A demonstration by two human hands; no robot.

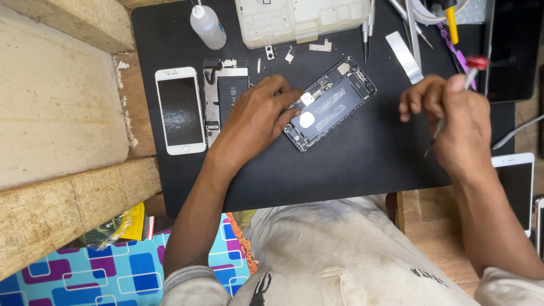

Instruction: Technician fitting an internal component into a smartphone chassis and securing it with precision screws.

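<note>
The left hand [258, 113] lies flat on the opened phone body [330, 103], fingers spread loosely and pressing its near end down; it grips nothing, it only steadies. The phone body lies tilted across the middle of the black mat [351, 158], its insides showing, with a small white disc near the fingertips. The right hand [453, 122] hovers well to the side of it, above the mat, curled closed around a thin screwdriver [453, 102] with a red cap, the tip pointing down towards the mat.

Just beside the left wrist lies a second stripped phone frame [218, 93], and next to that a white phone [180, 110] face up. Small metal brackets [290, 54] lie scattered above the phone body. Further back stand a small clear squeeze bottle [208, 26] and a pale plastic parts box [300, 20]. A flat metal pry blade [403, 56] and tweezers [368, 25] rest near the far edge. The mat covers a wooden surface [136, 107].
</note>
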